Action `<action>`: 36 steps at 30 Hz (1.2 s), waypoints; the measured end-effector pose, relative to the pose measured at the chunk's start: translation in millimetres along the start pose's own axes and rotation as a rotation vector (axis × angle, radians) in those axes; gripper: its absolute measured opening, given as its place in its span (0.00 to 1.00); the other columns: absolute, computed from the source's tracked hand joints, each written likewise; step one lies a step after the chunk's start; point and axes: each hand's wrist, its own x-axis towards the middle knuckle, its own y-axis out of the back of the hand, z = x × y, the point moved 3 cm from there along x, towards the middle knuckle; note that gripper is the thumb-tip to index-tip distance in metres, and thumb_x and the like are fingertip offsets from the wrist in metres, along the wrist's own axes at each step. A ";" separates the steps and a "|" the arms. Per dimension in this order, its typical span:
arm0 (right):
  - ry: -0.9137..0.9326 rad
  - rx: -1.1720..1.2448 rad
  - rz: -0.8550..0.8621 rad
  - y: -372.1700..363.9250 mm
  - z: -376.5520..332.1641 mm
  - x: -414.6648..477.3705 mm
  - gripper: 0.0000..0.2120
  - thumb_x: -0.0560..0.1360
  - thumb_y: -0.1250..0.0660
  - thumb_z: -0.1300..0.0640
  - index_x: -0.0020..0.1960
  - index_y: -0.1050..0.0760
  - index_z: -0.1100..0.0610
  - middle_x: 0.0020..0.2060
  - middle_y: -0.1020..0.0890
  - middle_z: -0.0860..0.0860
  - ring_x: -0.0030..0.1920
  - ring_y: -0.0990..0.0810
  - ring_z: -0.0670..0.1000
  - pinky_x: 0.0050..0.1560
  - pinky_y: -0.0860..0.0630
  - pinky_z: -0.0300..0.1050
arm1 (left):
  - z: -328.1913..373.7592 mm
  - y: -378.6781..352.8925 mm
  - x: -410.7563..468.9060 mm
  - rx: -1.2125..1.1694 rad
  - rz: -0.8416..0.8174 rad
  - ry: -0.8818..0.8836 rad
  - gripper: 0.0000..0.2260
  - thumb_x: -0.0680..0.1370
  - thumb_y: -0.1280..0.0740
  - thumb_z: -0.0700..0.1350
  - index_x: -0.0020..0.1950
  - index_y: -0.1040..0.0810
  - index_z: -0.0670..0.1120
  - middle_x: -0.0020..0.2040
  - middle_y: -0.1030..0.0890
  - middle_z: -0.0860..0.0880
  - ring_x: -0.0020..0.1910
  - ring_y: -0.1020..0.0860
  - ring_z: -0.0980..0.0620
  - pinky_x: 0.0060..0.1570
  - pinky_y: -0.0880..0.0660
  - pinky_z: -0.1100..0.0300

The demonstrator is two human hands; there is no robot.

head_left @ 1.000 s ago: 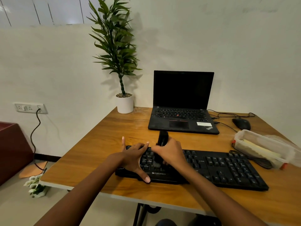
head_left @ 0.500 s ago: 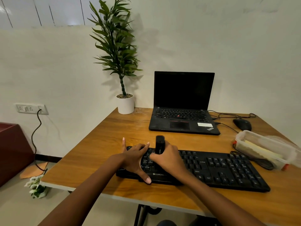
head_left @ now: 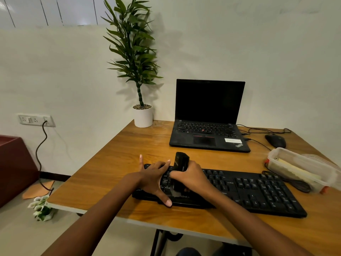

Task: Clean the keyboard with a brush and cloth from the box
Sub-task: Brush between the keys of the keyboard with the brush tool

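A black keyboard (head_left: 258,191) lies along the near part of the wooden desk (head_left: 114,167). My right hand (head_left: 191,177) grips a black brush (head_left: 181,163), its handle sticking up past my fingers and its lower end down on the keys at the keyboard's left part. My left hand (head_left: 153,179) rests flat on the keyboard's left end with fingers spread, thumb at the front edge. A clear plastic box (head_left: 302,169) sits at the right with a pale yellow cloth (head_left: 295,168) inside.
An open black laptop (head_left: 209,117) stands behind the keyboard, with a mouse (head_left: 275,140) and cables to its right. A potted plant (head_left: 143,115) occupies the far left corner. The box's lid (head_left: 326,161) lies beside it. A wall socket (head_left: 36,120) is on the left.
The brush in my right hand has shifted slightly along the left keys, stroking toward the front edge. My left hand has stayed in place.
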 end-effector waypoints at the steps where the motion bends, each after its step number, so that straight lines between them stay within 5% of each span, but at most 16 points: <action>1: 0.009 -0.038 0.008 3.6 -0.3 2.1 0.08 0.67 0.30 0.55 0.38 0.30 0.51 0.32 0.24 0.48 0.32 0.24 0.46 0.32 0.26 0.43 | 0.8 0.8 -1.1 -0.005 -0.004 0.003 0.57 0.65 0.31 0.69 0.75 0.69 0.51 0.78 0.58 0.49 0.76 0.61 0.47 0.57 0.79 0.31; 5: 0.102 -0.411 0.076 10.6 -8.0 6.8 0.12 0.67 0.32 0.50 0.47 0.29 0.52 0.37 0.23 0.48 0.38 0.24 0.50 0.37 0.28 0.44 | 2.7 3.7 -3.8 -0.019 -0.010 0.005 0.57 0.65 0.30 0.68 0.76 0.67 0.51 0.78 0.57 0.50 0.76 0.61 0.47 0.57 0.78 0.30; 9: 0.072 -0.114 0.001 7.5 0.8 3.4 0.10 0.66 0.30 0.56 0.37 0.31 0.50 0.32 0.25 0.48 0.33 0.26 0.47 0.36 0.27 0.45 | 2.4 2.3 -3.4 -0.007 -0.003 0.009 0.57 0.66 0.30 0.68 0.75 0.69 0.51 0.78 0.57 0.49 0.76 0.61 0.47 0.54 0.80 0.33; 12: 0.077 -0.220 0.124 17.3 4.9 6.0 0.11 0.65 0.30 0.53 0.36 0.33 0.50 0.33 0.24 0.49 0.34 0.25 0.49 0.34 0.28 0.45 | 3.1 2.8 -3.0 -0.007 0.001 0.012 0.57 0.66 0.30 0.68 0.75 0.69 0.51 0.78 0.57 0.50 0.76 0.60 0.47 0.55 0.80 0.33; 16: 0.070 -0.071 -0.006 10.0 5.4 7.8 0.08 0.66 0.29 0.57 0.38 0.29 0.54 0.33 0.24 0.50 0.33 0.24 0.47 0.35 0.27 0.43 | 3.4 2.8 -4.2 -0.009 0.004 0.015 0.56 0.66 0.30 0.67 0.75 0.69 0.51 0.78 0.58 0.49 0.76 0.61 0.47 0.53 0.81 0.33; 20: 0.080 -0.186 0.111 20.3 7.6 18.5 0.09 0.66 0.30 0.53 0.40 0.29 0.53 0.34 0.23 0.49 0.36 0.24 0.49 0.37 0.28 0.45 | 4.3 3.0 -4.3 -0.017 0.011 0.012 0.57 0.66 0.30 0.67 0.75 0.69 0.50 0.78 0.57 0.49 0.76 0.60 0.47 0.54 0.80 0.34; 23: 0.077 -0.062 -0.065 11.2 4.9 17.8 0.08 0.67 0.29 0.58 0.36 0.29 0.54 0.32 0.25 0.49 0.34 0.26 0.48 0.35 0.30 0.43 | 3.3 2.1 -3.6 -0.017 0.019 0.010 0.57 0.66 0.30 0.67 0.75 0.69 0.50 0.78 0.57 0.49 0.77 0.60 0.47 0.55 0.80 0.33; 27: 0.146 -0.168 0.104 20.7 2.9 32.5 0.10 0.67 0.29 0.54 0.38 0.31 0.51 0.32 0.25 0.47 0.33 0.26 0.46 0.34 0.30 0.40 | 3.8 2.3 -4.0 -0.023 0.026 0.008 0.57 0.65 0.29 0.67 0.75 0.68 0.50 0.78 0.57 0.50 0.77 0.60 0.48 0.57 0.78 0.31; 31: 0.103 -0.062 -0.091 8.3 2.6 35.1 0.07 0.68 0.29 0.58 0.38 0.28 0.54 0.32 0.24 0.48 0.33 0.26 0.45 0.34 0.30 0.39 | 1.3 1.1 -3.5 -0.036 0.022 0.007 0.57 0.65 0.29 0.67 0.76 0.68 0.50 0.78 0.57 0.49 0.77 0.60 0.47 0.58 0.77 0.31; 36: 0.182 -0.177 0.099 15.4 -0.6 51.5 0.11 0.67 0.29 0.55 0.42 0.30 0.54 0.34 0.23 0.49 0.35 0.25 0.48 0.37 0.28 0.46 | 1.7 1.3 -3.5 -0.027 0.025 0.012 0.58 0.65 0.30 0.68 0.76 0.68 0.49 0.78 0.58 0.49 0.77 0.60 0.48 0.58 0.77 0.30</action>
